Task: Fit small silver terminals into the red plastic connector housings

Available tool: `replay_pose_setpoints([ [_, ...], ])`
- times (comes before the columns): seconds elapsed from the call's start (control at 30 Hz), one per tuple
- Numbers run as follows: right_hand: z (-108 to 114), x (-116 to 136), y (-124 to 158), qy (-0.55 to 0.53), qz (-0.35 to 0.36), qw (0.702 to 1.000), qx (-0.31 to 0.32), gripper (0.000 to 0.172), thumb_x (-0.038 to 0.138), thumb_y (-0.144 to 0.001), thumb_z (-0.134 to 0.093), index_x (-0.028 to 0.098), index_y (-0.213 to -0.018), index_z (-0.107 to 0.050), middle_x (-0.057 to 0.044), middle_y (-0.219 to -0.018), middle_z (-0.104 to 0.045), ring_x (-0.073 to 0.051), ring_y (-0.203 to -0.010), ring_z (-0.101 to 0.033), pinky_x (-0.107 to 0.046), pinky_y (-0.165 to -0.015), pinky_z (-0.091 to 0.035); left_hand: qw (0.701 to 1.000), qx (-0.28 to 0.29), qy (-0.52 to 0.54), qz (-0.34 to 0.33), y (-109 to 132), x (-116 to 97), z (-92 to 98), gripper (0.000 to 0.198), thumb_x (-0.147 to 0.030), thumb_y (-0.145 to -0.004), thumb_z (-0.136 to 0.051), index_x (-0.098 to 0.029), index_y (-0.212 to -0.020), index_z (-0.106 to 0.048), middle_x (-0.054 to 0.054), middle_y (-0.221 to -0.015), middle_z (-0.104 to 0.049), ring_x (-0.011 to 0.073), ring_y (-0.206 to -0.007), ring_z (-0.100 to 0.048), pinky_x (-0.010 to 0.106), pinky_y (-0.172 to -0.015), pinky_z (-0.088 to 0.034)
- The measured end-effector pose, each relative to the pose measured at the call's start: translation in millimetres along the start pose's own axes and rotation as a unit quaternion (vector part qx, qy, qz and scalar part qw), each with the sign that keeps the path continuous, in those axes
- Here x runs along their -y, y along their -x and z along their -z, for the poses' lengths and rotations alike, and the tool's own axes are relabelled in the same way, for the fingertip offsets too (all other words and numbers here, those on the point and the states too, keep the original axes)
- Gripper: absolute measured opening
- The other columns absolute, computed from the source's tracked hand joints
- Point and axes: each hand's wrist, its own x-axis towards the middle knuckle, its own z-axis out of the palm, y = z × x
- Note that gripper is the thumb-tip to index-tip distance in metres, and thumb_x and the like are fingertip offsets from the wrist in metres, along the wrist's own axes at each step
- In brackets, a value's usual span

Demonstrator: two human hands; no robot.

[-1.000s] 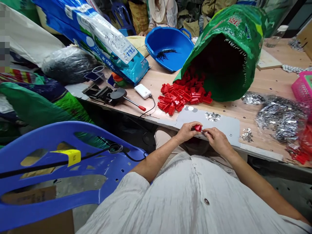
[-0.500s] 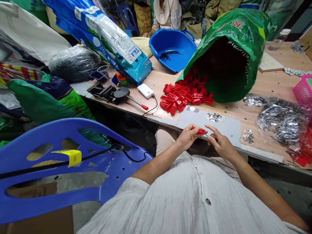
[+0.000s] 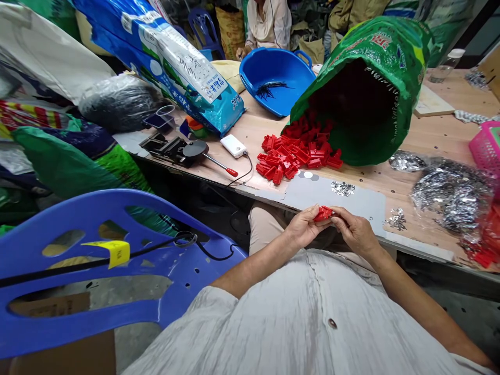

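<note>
Just in front of the table edge, my left hand point(image 3: 305, 226) is closed around a small red plastic part point(image 3: 324, 213), holding it by its left side. The thumb and forefinger of my right hand point(image 3: 353, 229) are pinched together at the part's right end, touching it. Whatever lies between those fingertips is too small to make out. Beyond my hands, a grey mat point(image 3: 351, 208) carries a small heap of shiny metal pieces point(image 3: 342, 188). A pile of similar red parts point(image 3: 287, 156) spills from the mouth of a green sack point(image 3: 363, 140) onto the tabletop.
More metal pieces point(image 3: 397, 219) lie right of the mat, near plastic bags of them point(image 3: 455, 192). A hand press with a red-tipped lever point(image 3: 195, 150), a white power bank point(image 3: 233, 146) and a blue basin point(image 3: 277, 78) stand leftward. A blue chair point(image 3: 117, 208) is beside me; another person point(image 3: 267, 23) sits opposite.
My right hand has closed in from slightly apart, its raised forefinger now bent into a pinch at the red part's end. The left hand has tilted the part, showing more of it.
</note>
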Motion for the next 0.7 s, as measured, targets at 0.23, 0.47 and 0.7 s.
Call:
replay_pose_setpoints([
  [0.23, -3, 0, 2, 0.015, 0.007, 1.0, -0.026, 0.03, 0.038, -0.099, -0.043, 0.027, -0.122, -0.059, -0.002, -0.108, -0.074, -0.019, -0.082, -0.071, -0.029, -0.069, -0.051, 1.0, -0.011, 0.017, -0.002, 2, 2, -3.2, 0.012, -0.02, -0.088, -0.061, -0.01, -0.081, -0.063, 0.007, -0.084, -0.069, 0.0148, -0.079, -0.068, 0.032, -0.092, -0.052],
  [0.47, 0, -1, 2, 0.006, 0.007, 1.0, -0.004, 0.031, 0.037, -0.099, -0.043, 0.028, -0.126, -0.055, 0.0, -0.113, -0.072, -0.018, -0.088, -0.07, -0.029, -0.074, -0.051, 0.999, -0.023, 0.04, -0.011, 3, 6, -6.1, 0.012, -0.017, -0.089, -0.06, -0.01, -0.08, -0.064, 0.006, -0.082, -0.069, 0.0146, -0.076, -0.068, 0.031, -0.088, -0.053],
  [0.7, -2, -3, 1, -0.003, 0.006, 1.0, 0.014, 0.031, 0.038, -0.1, -0.041, 0.027, -0.125, -0.056, -0.002, -0.114, -0.071, -0.019, -0.089, -0.07, -0.031, -0.074, -0.051, 0.998, -0.026, 0.057, -0.018, 4, 12, -5.1, 0.012, -0.019, -0.087, -0.063, -0.01, -0.08, -0.066, 0.005, -0.08, -0.069, 0.0134, -0.076, -0.067, 0.033, -0.094, -0.051],
])
